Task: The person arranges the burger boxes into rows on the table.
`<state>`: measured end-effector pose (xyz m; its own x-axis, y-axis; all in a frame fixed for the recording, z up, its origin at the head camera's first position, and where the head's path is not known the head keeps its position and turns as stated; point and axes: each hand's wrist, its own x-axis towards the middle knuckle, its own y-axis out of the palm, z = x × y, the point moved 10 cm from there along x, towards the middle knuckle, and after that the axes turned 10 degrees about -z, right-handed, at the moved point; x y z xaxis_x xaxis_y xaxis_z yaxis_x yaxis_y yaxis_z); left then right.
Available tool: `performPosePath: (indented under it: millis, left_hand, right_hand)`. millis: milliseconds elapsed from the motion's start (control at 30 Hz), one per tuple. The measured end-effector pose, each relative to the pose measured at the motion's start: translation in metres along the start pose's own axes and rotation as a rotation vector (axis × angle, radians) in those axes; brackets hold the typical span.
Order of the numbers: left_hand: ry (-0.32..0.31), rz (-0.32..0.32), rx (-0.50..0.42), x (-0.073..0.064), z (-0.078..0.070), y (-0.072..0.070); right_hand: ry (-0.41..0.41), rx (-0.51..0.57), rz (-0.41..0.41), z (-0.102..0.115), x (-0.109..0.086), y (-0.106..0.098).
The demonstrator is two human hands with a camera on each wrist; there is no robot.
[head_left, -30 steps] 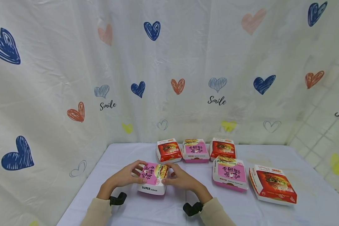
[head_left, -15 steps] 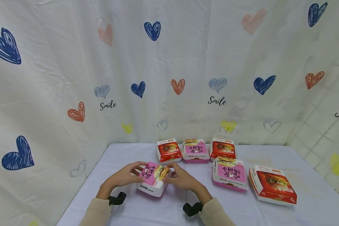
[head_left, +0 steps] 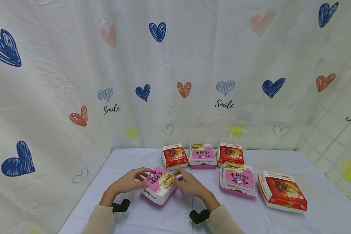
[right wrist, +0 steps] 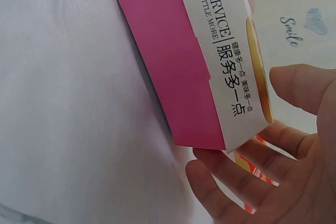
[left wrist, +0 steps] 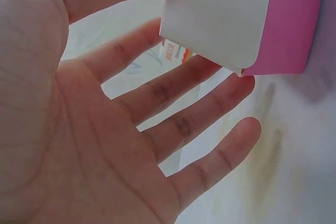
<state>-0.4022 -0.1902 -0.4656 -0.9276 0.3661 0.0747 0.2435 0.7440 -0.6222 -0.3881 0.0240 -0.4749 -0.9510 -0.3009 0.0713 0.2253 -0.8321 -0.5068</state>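
A pink and white burger box [head_left: 158,187], printed "SUPER", sits turned at an angle on the table's near left part. My left hand [head_left: 130,180] holds its left side, the thumb at the near edge and the fingers at the far one. In the left wrist view, the fingers [left wrist: 184,124] are nearly straight and the little finger is clear of the box. My right hand [head_left: 188,183] is at the box's right corner. The right wrist view shows its fingers [right wrist: 231,174] touching a corner and the thumb just above the lid, apparently apart from it.
A red burger box [head_left: 175,156], a pink one [head_left: 202,156] and another red one [head_left: 230,153] line the back. Nearer, another pink box [head_left: 239,179] and a larger-looking red box [head_left: 282,191] lie at the right. A heart-patterned curtain [head_left: 197,58] hangs behind the white-covered table [head_left: 321,195].
The burger box between my hands has turned clockwise as seen from above, its printed front now facing near left. My right thumb has shifted off the lid. The other boxes stay put.
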Motion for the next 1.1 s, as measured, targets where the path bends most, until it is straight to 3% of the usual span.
performPosePath:
  millis: [767, 1100]
  left_hand:
    - [-0.059, -0.071, -0.001, 0.0006, 0.0051, -0.0065]
    - [-0.025, -0.083, 0.019, 0.0030, 0.0037, -0.0087]
  right_hand:
    - [-0.034, -0.006, 0.002, 0.0015, 0.0023, 0.0001]
    - [-0.047, -0.013, 0.003, 0.0013, 0.0030, 0.0000]
